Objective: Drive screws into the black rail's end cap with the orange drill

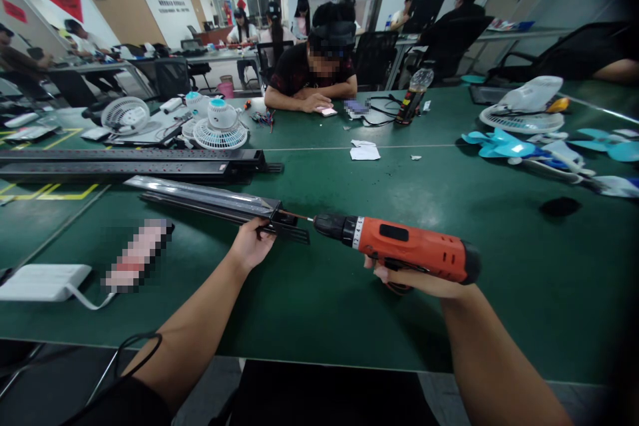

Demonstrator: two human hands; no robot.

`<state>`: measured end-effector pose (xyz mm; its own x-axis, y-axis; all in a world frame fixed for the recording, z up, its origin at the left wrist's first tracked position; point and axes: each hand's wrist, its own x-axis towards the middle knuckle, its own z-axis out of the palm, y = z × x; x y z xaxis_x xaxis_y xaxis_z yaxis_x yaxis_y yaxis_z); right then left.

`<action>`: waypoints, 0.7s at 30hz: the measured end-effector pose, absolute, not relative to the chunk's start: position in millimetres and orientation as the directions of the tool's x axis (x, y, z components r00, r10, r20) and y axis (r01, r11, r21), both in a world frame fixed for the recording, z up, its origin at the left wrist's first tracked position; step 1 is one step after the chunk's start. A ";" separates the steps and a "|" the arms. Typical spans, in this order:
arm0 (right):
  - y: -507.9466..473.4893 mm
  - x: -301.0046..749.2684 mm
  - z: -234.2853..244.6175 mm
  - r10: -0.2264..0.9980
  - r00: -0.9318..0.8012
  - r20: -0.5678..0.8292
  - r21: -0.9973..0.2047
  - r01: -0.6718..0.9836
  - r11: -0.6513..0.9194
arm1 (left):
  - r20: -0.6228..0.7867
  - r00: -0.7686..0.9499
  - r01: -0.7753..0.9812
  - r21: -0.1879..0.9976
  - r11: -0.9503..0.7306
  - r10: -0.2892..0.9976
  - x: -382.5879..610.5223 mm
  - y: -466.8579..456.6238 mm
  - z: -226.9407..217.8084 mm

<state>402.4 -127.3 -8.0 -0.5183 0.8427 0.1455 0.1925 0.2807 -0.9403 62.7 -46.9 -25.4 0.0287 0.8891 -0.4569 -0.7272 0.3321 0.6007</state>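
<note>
The right hand (422, 279) is nearest to me, right of centre in the lower half of the frame, and it grasps an orange drill (417, 249). The drill's body lies just above this hand, with its nose to the left. The forearm rises from the lower right corner, and the fingers curl below the drill body. The handle is mostly covered by the hand, so I cannot tell if the trigger is pressed.

The left hand (252, 246), near the middle of the frame, grips a dark bar (210, 203) close to its right end. The bar runs from this hand toward the upper left, and some fingertips are hidden by it. The left forearm comes from the lower left. A thin bit (298, 215) points from the drill to the bar's end; whether it enters a hole is too small for me to see.

Farther, at middle left, longer dark bars (114, 166) lie on the green table (324, 306), cut off by the frame edge. Behind these I see a white fan (219, 133). In the upper centre, a co-worker (294, 70) leans on the table.
</note>
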 end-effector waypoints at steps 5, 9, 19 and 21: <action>-124.4 402.8 -4.7 0.805 -0.572 0.157 -0.940 0.163 0.299 | -0.467 0.011 -0.728 0.603 0.327 0.884 62.9 -47.5 -26.1; -117.3 404.6 -1.4 0.693 -0.704 0.154 -0.937 0.119 0.329 | -0.462 0.004 -0.723 0.612 0.322 0.887 61.9 -47.7 -26.6; -114.7 404.3 -5.5 0.727 -0.662 0.181 -0.934 0.115 0.337 | -0.466 0.021 -0.727 0.600 0.334 0.884 62.5 -47.2 -26.1; -115.8 403.9 -4.7 0.726 -0.663 0.182 -0.925 0.134 0.355 | -0.477 0.016 -0.740 0.586 0.331 0.879 61.9 -45.9 -28.3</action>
<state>403.9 -115.8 -4.7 -0.6625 0.7265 0.1824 0.1342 0.3547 -0.9253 61.9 -45.9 -28.3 0.0157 0.8790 -0.4765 -0.7401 0.3307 0.5856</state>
